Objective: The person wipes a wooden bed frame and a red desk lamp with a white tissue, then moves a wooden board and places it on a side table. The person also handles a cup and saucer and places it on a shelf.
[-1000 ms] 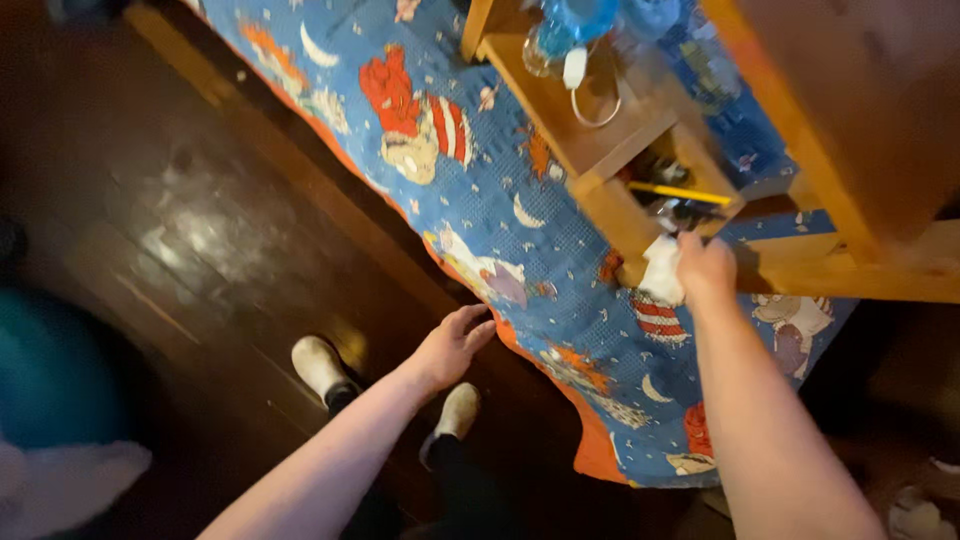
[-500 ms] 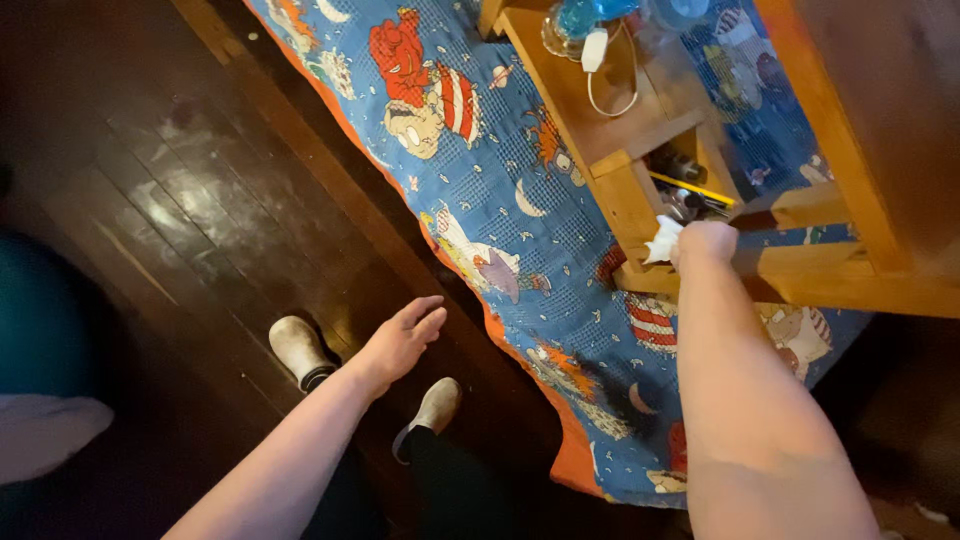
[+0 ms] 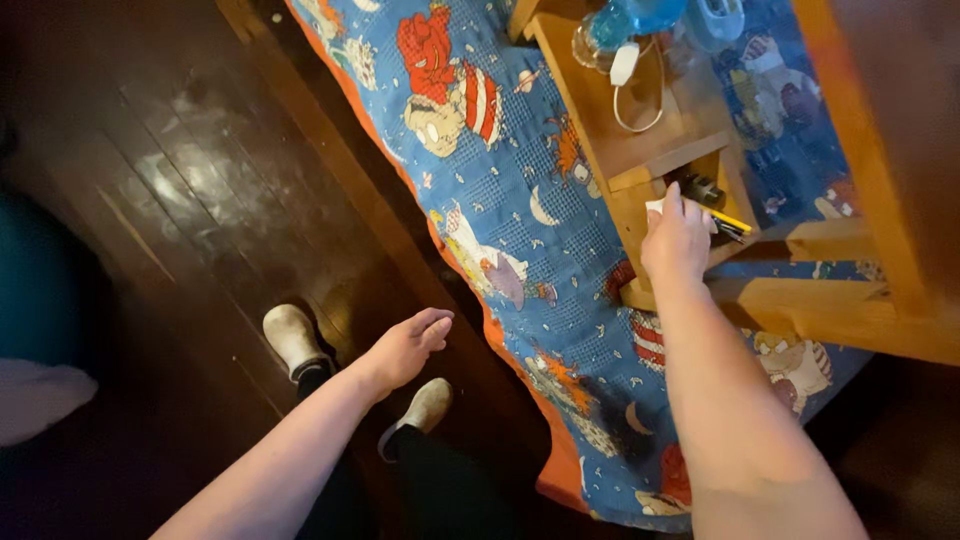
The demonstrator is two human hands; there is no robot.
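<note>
My right hand [image 3: 676, 240] lies palm down on the front edge of a low wooden shelf unit [image 3: 608, 108], pressing a white cloth [image 3: 654, 206] of which only a corner shows past my fingers. Just beyond my fingertips, a small compartment holds a yellow pencil [image 3: 733, 220] and some dark items. My left hand [image 3: 406, 347] hangs open and empty over the dark wooden floor [image 3: 190, 200], above my feet and away from the shelf.
A blue cartoon-print blanket with an orange border [image 3: 500, 200] lies under the shelf unit. A blue bottle [image 3: 625, 20] and a white looped cable [image 3: 636, 98] sit on the shelf. My light shoes [image 3: 290, 336] [image 3: 425, 404] stand on the floor. A thick wooden beam [image 3: 860, 310] runs at right.
My right hand has moved up along the shelf's edge toward the pencil compartment and flattened over the cloth, hiding most of it. My left hand has barely moved.
</note>
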